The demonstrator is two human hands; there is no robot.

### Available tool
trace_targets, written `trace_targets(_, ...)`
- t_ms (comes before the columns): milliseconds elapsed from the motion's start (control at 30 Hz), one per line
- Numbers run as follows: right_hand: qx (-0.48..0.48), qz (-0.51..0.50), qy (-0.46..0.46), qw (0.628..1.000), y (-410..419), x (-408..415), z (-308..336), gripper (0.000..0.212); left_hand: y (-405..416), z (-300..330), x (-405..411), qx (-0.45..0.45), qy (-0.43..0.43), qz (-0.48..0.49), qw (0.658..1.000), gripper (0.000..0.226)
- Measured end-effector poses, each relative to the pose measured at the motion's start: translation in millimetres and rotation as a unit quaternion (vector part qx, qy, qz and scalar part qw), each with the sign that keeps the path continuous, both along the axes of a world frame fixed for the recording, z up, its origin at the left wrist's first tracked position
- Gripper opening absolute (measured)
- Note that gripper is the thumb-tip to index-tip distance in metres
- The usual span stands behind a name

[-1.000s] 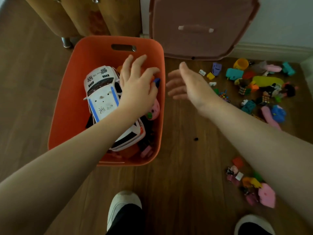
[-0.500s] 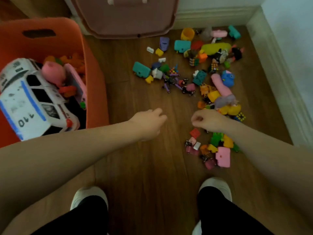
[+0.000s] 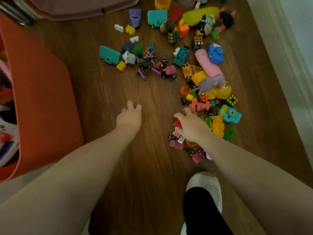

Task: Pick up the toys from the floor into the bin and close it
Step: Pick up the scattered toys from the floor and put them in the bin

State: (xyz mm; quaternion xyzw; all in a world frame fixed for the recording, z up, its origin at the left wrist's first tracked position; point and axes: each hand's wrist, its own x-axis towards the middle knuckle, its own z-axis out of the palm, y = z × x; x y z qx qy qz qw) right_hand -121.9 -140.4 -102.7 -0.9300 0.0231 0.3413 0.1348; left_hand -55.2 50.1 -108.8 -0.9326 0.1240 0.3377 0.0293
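Observation:
The orange bin stands at the left edge, with a white toy car partly visible inside. Its dusky pink lid leans at the top left. Several small toys lie scattered across the wooden floor, from the top middle down the right. My left hand hovers over bare floor with relaxed, slightly spread fingers, holding nothing. My right hand is down on the nearest toy cluster, its fingers curled over small pieces and its thumb against a red block.
A white skirting board and wall run down the right side. My white shoe and black trouser leg stand on the floor just behind the near toy cluster. Bare wooden floor lies between the bin and the toys.
Both hands left the bin and swung right and down to the floor. My right hand dropped onto the near toy cluster; my left hand opened its fingers over the bare boards.

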Motion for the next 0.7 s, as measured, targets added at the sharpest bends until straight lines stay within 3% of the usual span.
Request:
trace_targets(200, -0.017, 0.05, 0.013, 0.999, 6, 4, -4, 0.042, 9, -4, -19, -0.046, 0.045, 0.072, 0.995, 0.031)
trace_targets(333, 0.014, 0.013, 0.014, 1.0, -5, 8, -7, 0.031, -6, 1, -30, -0.102, 0.071, 0.048, 0.991, 0.028)
trace_targets(433, 0.032, -0.013, -0.008, 0.999, -11, 7, -5, 0.027, -31, 9, -52, -0.144, 0.087, -0.018, 0.986, 0.029)
trace_targets(567, 0.025, -0.03, -0.023, 0.999, -20, -1, 2, 0.017, -56, 7, -82, -0.165, 0.037, -0.128, 0.977, 0.025)
trace_targets(700, 0.021, -0.019, -0.016, 0.999, -31, -14, 6, 0.017, -64, -4, -95, -0.114, -0.023, -0.217, 0.969, 0.056)
